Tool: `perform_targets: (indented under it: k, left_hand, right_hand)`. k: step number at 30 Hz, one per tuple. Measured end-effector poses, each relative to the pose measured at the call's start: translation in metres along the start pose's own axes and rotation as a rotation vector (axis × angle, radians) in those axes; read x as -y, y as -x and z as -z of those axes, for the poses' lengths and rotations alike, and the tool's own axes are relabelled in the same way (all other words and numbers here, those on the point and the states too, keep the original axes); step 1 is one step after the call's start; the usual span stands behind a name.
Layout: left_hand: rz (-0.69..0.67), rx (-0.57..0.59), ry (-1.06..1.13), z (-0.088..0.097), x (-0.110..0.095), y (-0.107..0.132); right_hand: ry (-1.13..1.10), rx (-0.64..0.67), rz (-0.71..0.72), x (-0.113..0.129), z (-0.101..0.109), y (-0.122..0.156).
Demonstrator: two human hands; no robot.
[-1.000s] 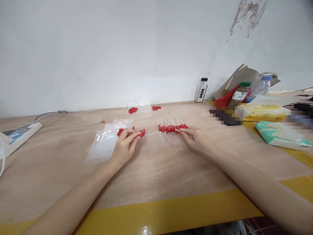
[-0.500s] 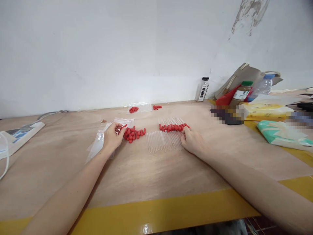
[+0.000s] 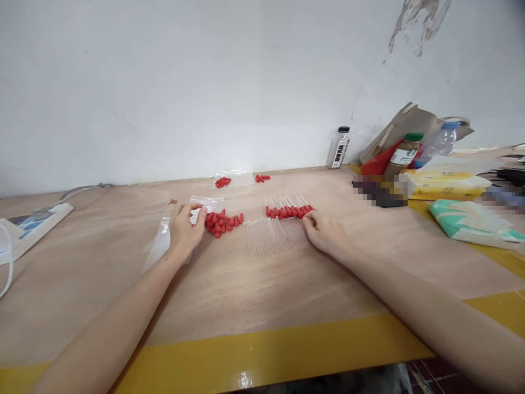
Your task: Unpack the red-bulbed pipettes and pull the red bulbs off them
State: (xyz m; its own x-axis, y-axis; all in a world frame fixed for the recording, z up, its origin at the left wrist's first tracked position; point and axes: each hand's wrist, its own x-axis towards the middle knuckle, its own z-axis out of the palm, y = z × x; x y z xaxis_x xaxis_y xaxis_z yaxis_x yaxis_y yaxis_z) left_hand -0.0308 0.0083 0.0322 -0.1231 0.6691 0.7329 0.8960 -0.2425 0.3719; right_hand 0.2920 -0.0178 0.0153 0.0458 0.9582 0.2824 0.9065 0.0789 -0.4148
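Note:
My left hand [image 3: 185, 229] rests on the wooden table [image 3: 262, 284] beside a loose pile of red rubber caps [image 3: 223, 222], fingers curled with thumb and forefinger pinched close at the pile's left edge, over clear plastic bags [image 3: 164, 241]. What the pinch holds is hidden. My right hand [image 3: 324, 232] lies at the right end of a row of clear glass tubes [image 3: 274, 235], its fingertips closed at the row of capped tubes [image 3: 289, 210] with red ends.
More red caps [image 3: 223, 181] and a small bag lie near the wall. Bottles [image 3: 339, 148], a paper bag [image 3: 404, 131], tissue packs [image 3: 471, 221] and blurred items crowd the right. A white device with cable [image 3: 33, 221] sits at the left. Yellow tape [image 3: 262, 355] marks the table's front edge.
My left hand moved left off the red caps, uncovering the pile, and now sits at its left edge. My right hand stayed at the right end of the tube rows.

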Motion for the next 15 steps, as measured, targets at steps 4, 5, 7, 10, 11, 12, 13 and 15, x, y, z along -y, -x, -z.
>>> perform_targets:
  k: [4, 5, 7, 10, 11, 12, 13, 15]
  left_hand:
    - [-0.359, 0.235, 0.056, -0.014, -0.052, 0.005]
    - [-0.437, 0.325, 0.046, -0.021, -0.066, 0.005]
    - [-0.485, 0.399, 0.015, -0.039, -0.092, 0.004]
    - [-0.443, 0.469, -0.017, -0.069, -0.118, 0.001]
    - [-0.416, 0.487, -0.019, -0.078, -0.124, 0.0]
    - [-0.39, 0.501, -0.019, -0.085, -0.128, -0.001]
    - [-0.367, 0.508, -0.016, -0.09, -0.131, -0.001]
    - [-0.328, 0.491, -0.001, -0.095, -0.134, 0.0]
  right_hand:
    - [-0.068, -0.073, -0.017, -0.006, 0.002, -0.005]
    - [-0.086, -0.088, -0.003, -0.007, 0.002, -0.006]
    - [-0.117, -0.115, 0.026, -0.009, 0.002, -0.006]
    - [-0.134, -0.132, 0.031, -0.013, 0.003, -0.005]
    - [-0.134, -0.129, 0.026, -0.013, 0.003, -0.005]
    - [-0.135, -0.128, 0.019, -0.014, 0.004, -0.005]
    - [-0.139, -0.127, 0.014, -0.014, 0.004, -0.005]
    - [-0.152, -0.127, 0.012, -0.015, 0.004, -0.005]
